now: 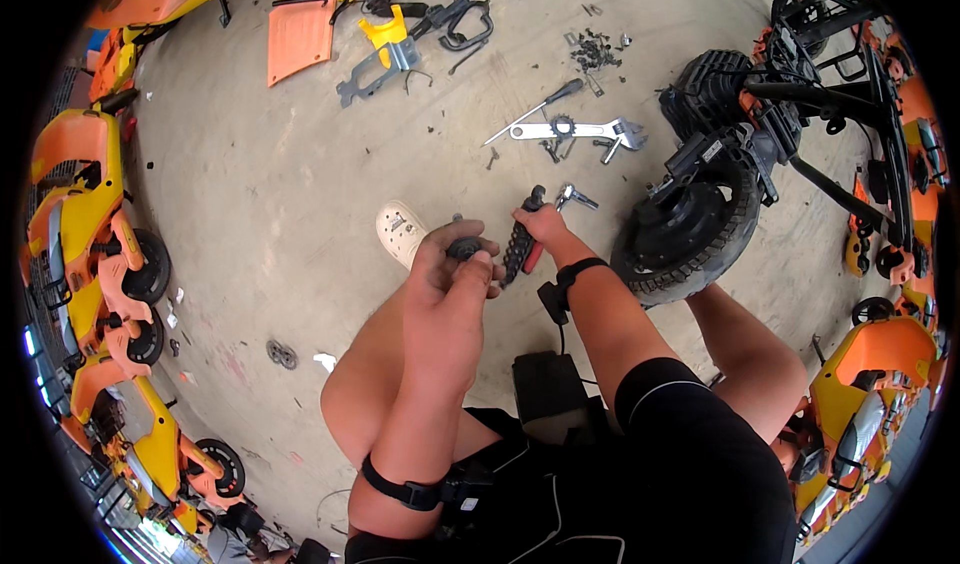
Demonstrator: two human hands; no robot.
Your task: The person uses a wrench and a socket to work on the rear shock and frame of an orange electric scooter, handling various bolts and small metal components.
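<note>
1. The left hand [452, 264] is in the middle of the view, raised over the knee. Its fingers are closed around a small round dark metal part [465, 249], so the part sits between thumb and fingertips, where the person can look at it from above.

2. The right hand [543, 226] is just to the right of it. Its fingers grip a black tool with a red and black handle [520, 249], which looks like pliers. The tool touches or nearly touches the small part; I cannot tell which.

3. Both hands are held close together in front of the body, probably so that one hand steadies the part while the other works on it.

4. Farther away on the grey concrete floor [270, 164] lie a silver adjustable wrench [575, 131] and a screwdriver with black handle [535, 109], near each other and within reach.

5. To the right, a black rubber wheel with thick tyre [690, 234] stands tilted beside the person's leg.

6. A white shoe [400, 232] rests on the floor just left of the hands.
</note>
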